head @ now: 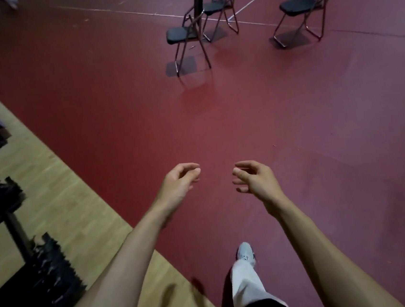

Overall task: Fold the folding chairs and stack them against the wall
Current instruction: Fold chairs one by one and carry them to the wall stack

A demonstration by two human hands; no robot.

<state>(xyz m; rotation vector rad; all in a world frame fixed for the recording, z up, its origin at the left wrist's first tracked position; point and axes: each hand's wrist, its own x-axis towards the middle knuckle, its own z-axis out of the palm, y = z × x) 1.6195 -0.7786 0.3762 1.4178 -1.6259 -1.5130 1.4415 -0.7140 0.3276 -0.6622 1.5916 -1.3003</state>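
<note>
Though upright, three chairs (181, 34) (214, 6) (297, 6); two hands (177, 184) (258, 181)

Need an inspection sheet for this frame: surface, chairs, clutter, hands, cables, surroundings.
Surface: red floor with white lines; wooden strip along the left.
Job's things: three folding chairs, all unfolded, standing far ahead of the hands: left chair, middle chair, right chair.
Clutter: dark objects on the wooden strip, too dim to identify.
Hands: left hand and right hand held out, fingers loosely curled, both empty.
Cables: nothing seen.
Surroundings: the person's grey shoe on the red floor.
</note>
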